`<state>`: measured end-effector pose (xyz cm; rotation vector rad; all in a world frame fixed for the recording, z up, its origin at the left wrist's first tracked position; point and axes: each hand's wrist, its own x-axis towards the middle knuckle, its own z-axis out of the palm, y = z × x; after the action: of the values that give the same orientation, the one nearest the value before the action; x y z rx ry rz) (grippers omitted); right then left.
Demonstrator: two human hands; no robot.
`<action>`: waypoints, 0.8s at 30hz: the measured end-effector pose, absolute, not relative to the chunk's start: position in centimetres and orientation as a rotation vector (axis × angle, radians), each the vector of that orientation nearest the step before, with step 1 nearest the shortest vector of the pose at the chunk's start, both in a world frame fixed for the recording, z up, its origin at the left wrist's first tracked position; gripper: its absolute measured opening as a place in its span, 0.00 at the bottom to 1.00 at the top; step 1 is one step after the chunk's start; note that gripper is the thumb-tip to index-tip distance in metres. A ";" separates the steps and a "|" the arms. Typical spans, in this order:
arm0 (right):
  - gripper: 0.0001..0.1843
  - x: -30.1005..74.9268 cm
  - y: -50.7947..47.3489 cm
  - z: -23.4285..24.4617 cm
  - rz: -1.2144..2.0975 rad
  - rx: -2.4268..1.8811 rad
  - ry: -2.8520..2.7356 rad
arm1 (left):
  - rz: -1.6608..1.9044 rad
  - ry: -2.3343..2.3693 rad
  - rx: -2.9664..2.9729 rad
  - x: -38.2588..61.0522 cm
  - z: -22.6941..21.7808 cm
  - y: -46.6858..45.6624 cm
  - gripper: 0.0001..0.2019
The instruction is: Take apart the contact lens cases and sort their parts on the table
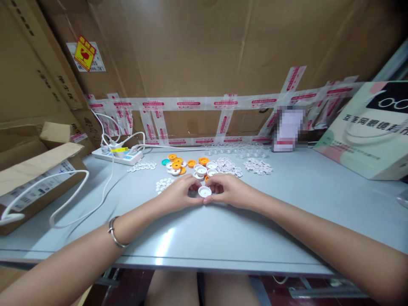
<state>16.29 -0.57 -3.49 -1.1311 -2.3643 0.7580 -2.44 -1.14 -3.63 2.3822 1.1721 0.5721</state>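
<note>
Between my two hands is a small round white plastic cap (205, 192) with a raised rim, its hollow side facing up. The fingers of my left hand (183, 190) pinch its left side. My right hand (228, 189) closes on it from the right, thumb at the near edge. Just beyond my fingers lies a pile of orange caps (176, 165) and white caps (200, 171), with one teal cap (165, 162) at its left. Small white discs (164, 185) lie beside my left hand. White flat pieces (227, 165) are heaped beyond my right hand.
A power strip (117, 155) with white cables stands at the back left, beside an open cardboard box (41, 182). Clear rings (237, 149) line the back. A blurred-out phone (288, 129) leans against the cardboard wall (191, 51). A printed box (366, 136) stands at right.
</note>
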 end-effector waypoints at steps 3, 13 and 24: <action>0.14 16.5 -0.5 -3.3 0.839 -1.075 -2.352 | 0.584 1.116 2.386 -2.4 -3.6 -1.2 0.12; 0.14 17.8 0.0 -1.3 0.954 -1.158 -1.993 | 0.589 1.052 2.353 -2.7 -3.9 -1.1 0.12; 0.18 18.9 1.3 -2.1 0.736 -1.323 -1.953 | 0.527 1.089 2.338 -2.9 -3.6 -1.0 0.14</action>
<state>18.91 1.26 -2.09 -1.3232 -1.9529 0.7359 -2.89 -0.98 -3.60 2.3380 1.0886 0.5265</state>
